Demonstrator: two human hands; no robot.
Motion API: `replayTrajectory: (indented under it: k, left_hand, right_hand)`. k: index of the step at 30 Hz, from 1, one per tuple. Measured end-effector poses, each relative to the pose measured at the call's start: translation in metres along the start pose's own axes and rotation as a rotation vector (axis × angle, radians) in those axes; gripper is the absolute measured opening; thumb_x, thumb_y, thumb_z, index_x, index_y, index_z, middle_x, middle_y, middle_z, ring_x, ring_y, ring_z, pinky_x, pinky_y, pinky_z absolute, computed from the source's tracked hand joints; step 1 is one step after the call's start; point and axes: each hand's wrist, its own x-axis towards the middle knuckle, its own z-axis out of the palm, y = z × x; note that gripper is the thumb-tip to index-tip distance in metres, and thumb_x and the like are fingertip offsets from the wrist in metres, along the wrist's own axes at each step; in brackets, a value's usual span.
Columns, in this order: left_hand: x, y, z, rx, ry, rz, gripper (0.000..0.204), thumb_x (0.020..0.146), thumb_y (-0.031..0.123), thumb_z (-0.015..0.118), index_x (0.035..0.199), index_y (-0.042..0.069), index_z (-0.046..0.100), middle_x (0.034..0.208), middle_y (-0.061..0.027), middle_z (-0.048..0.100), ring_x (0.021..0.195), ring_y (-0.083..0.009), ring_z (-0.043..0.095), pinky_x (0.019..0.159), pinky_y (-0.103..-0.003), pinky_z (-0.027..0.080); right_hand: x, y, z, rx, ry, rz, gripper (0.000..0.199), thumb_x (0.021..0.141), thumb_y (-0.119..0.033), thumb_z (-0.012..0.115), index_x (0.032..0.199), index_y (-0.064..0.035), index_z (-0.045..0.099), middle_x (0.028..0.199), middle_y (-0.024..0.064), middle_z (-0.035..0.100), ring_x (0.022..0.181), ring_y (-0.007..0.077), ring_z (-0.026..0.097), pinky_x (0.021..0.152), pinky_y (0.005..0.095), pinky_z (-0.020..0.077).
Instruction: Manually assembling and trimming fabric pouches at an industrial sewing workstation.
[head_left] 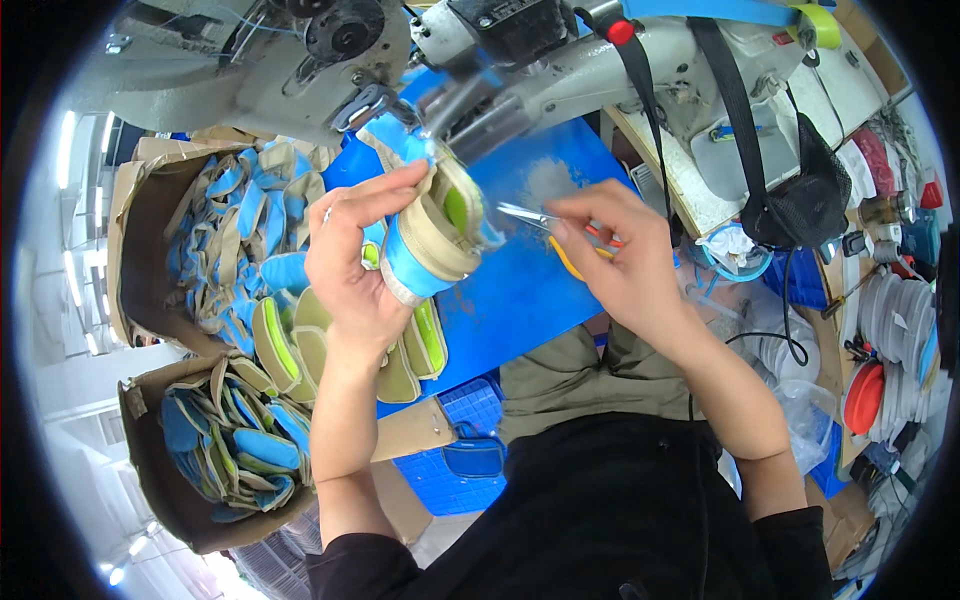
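Note:
My left hand [350, 250] is closed around a sewn fabric piece [430, 250] in tan and blue, curved into a tube with a bright green lining. It is held up just below the sewing machine's arm. In my right hand [620, 255] is a small pair of scissors [528, 215] with metal blades and yellow and red handles. The blades point left toward the fabric piece, a short gap away from it. Several flat tan pouches [310, 345] with green insides lie beneath my left hand on the blue work surface [530, 270].
Grey sewing machines [250, 70] span the far side. Two cardboard boxes [150, 235] of blue and tan fabric pieces stand at left. On the right are a black mesh bag [805, 190], a blue bin [735, 255] and thread or tape rolls [890, 310].

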Motion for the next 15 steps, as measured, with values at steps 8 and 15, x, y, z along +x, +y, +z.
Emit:
replayTrajectory:
  k: [8, 15]
  left_hand:
    - [-0.003, -0.002, 0.005, -0.313, 0.104, -0.186, 0.025, 0.094, 0.008, 0.078, 0.111, 0.001, 0.062, 0.125, -0.0198, 0.074, 0.116, -0.0259, 0.07, 0.104, -0.038, 0.051]
    - [0.004, 0.0, 0.006, -0.609, 0.139, -0.387, 0.021, 0.1, 0.011, 0.073, 0.112, 0.001, 0.059, 0.122, -0.0183, 0.075, 0.107, -0.0168, 0.07, 0.098, -0.03, 0.053]
  right_hand:
    - [0.013, -0.012, 0.023, 0.077, -0.203, -0.029, 0.023, 0.093, -0.014, 0.078, 0.112, -0.0026, 0.073, 0.098, 0.0065, 0.071, 0.092, 0.013, 0.069, 0.071, 0.0277, 0.0522]
    - [0.046, -0.024, 0.058, 0.599, 0.035, 0.073, 0.031, 0.091, -0.017, 0.083, 0.116, 0.0, 0.075, 0.094, 0.0027, 0.074, 0.084, 0.0067, 0.066, 0.068, 0.0243, 0.0501]
